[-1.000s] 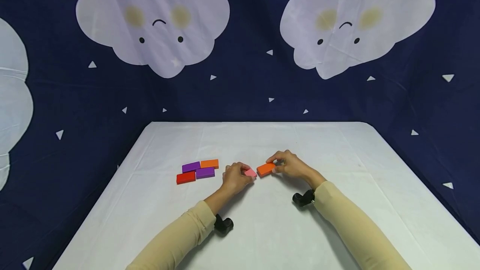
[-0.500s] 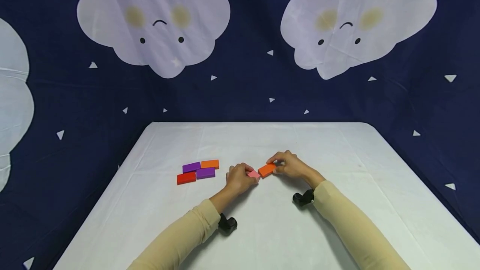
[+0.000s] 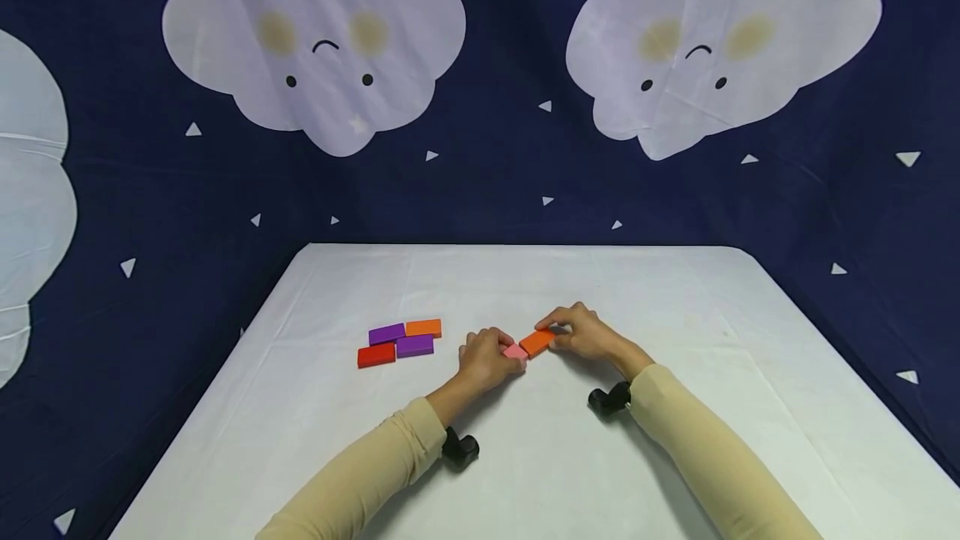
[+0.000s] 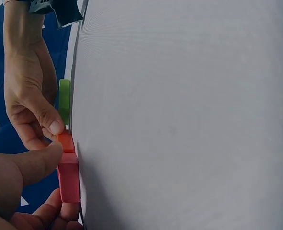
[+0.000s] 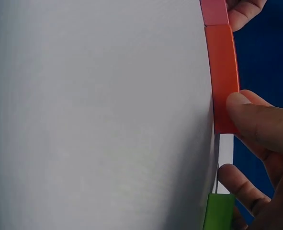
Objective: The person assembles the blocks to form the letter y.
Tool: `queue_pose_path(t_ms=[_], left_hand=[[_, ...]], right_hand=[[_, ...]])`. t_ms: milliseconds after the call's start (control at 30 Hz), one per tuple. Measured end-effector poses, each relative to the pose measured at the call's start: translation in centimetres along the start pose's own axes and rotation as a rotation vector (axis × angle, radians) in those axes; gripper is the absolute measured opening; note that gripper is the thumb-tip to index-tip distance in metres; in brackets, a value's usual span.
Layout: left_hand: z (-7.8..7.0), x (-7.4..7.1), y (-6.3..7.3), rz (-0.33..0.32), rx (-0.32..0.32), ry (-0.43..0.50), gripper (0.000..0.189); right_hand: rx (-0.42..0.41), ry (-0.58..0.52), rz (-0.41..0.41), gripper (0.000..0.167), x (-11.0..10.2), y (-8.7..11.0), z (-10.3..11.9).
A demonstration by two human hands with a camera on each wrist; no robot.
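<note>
My left hand (image 3: 483, 361) pinches a pink block (image 3: 515, 352) between thumb and fingers. Opposite it, my right hand (image 3: 588, 334) grips an orange block (image 3: 537, 342) by its right end. The two blocks meet end to end, as the right wrist view also shows. A green block (image 5: 219, 213) is by the right hand's lower fingers; whether those fingers hold it cannot be told, and the hand hides it from the head view.
To the left on the white table (image 3: 300, 440) lie two purple blocks (image 3: 415, 346), a red block (image 3: 376, 355) and a second orange block (image 3: 423, 328), grouped in two rows. A dark blue cloth (image 3: 495, 182) with clouds hangs behind the table.
My left hand has slid the pink block rightward, and the gap to the orange block has closed. The right hand has kept its grip and barely moved.
</note>
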State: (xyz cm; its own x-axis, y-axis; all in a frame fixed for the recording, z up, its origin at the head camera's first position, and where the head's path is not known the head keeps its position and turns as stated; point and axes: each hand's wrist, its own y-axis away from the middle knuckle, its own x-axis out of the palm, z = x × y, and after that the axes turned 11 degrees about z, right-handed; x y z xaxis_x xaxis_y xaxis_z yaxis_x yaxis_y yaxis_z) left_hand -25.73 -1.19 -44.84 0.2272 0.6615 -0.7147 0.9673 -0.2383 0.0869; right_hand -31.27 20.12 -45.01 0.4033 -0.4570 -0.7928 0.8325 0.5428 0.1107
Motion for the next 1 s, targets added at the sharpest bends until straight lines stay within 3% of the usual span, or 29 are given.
queue_pose_path(t_ms=[233, 533, 867, 1000], left_hand=[[0.2, -0.3, 0.4, -0.002, 0.007, 0.025, 0.039], [0.9, -1.3, 0.5, 0.009, 0.059, 0.070, 0.034], [1.9, -2.0, -0.1, 0.107, 0.094, 0.107, 0.035], [2.3, -2.2, -0.4, 0.128, 0.137, 0.105, 0.036]], right_hand=[[-0.002, 0.005, -0.012, 0.041, 0.1, 0.1, 0.1], [0.056, 0.046, -0.128, 0.046, 0.6, 0.5, 0.9], [0.111, 0.130, -0.220, 0.048, 1.1, 0.8, 1.8], [0.139, 0.144, -0.226, 0.047, 1.3, 0.8, 2.2]])
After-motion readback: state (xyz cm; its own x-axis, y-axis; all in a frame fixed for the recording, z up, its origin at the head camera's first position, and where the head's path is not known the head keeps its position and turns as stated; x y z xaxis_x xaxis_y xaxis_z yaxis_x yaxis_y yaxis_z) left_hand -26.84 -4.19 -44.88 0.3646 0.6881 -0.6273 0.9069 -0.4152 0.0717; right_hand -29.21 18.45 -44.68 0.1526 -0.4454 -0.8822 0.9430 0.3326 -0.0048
